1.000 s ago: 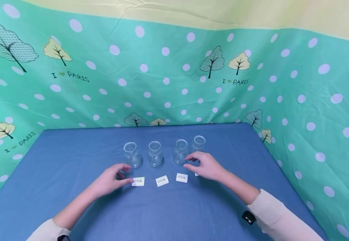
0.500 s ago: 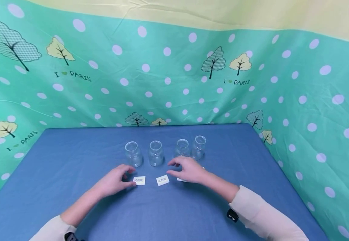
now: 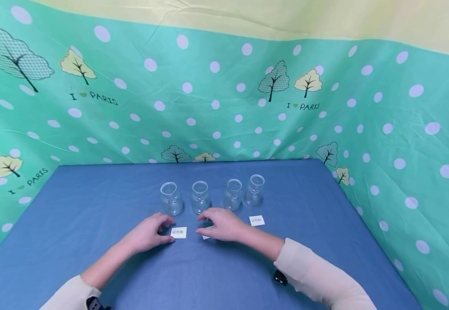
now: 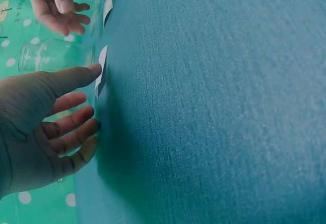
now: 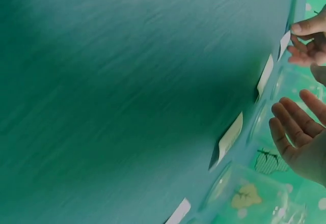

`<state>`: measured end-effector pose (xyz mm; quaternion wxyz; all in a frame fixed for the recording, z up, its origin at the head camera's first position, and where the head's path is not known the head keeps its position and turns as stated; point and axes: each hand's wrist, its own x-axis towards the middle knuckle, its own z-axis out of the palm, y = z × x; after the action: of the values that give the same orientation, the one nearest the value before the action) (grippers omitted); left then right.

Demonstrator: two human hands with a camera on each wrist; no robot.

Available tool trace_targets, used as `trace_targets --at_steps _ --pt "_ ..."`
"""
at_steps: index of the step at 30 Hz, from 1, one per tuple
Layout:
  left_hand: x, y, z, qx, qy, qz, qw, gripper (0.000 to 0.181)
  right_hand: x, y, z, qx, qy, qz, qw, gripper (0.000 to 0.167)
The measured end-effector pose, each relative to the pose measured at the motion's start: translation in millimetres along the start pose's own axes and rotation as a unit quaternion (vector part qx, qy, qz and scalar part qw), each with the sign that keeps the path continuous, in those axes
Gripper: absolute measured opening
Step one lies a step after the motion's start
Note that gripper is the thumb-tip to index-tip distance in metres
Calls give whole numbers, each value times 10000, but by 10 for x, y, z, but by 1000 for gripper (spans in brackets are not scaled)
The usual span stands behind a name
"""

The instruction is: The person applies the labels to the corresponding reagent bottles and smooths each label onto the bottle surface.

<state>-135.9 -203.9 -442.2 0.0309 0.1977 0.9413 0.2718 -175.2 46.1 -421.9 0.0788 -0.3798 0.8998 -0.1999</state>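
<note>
Several clear glass jars stand upright in a row; the leftmost jar [image 3: 171, 199] is behind my left hand [image 3: 147, 233]. That hand's fingers are loosely bent, and its thumb tip is at the edge of the leftmost white paper label [image 3: 179, 233]; whether it touches cannot be told. My right hand [image 3: 222, 224] hovers over the second label [image 3: 206, 236], partly covering it, in front of the second jar [image 3: 200, 198]. Nothing is between its fingers. A third label [image 5: 229, 140] shows in the right wrist view but is hidden in the head view.
To the right are a third jar [image 3: 233, 196], a fourth jar [image 3: 254, 190] close beside it, and the rightmost label [image 3: 257, 220]. A blue cloth [image 3: 193, 280] covers the table. Green dotted curtain [image 3: 216, 86] hangs behind and at the sides.
My right hand has moved left along the row, from near the right-hand jars to over the second label, uncovering the rightmost label. My left hand has barely moved, and the jars stay put.
</note>
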Motion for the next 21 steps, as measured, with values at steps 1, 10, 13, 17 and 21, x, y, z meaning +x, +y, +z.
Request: trace_targets --at_steps 1,10,13,17,21 --pt "3 -3 4 18 -16 -11 10000 39 17 -20 14 -31 -36 2 10000 36" --pt "22 -16 16 59 -102 -64 9999 37 201 -151 161 -551 -164 -174 9982 38" --pt "24 -15 17 26 -105 -46 9999 35 249 -184 214 -662 -175 -191 9975 39" --pt "29 -20 22 1 -95 -18 10000 33 295 -209 276 -836 -171 -228 9961 39" --pt "34 -32 26 -27 -101 -12 9999 32 330 -220 319 -1065 -212 -222 9938 40"
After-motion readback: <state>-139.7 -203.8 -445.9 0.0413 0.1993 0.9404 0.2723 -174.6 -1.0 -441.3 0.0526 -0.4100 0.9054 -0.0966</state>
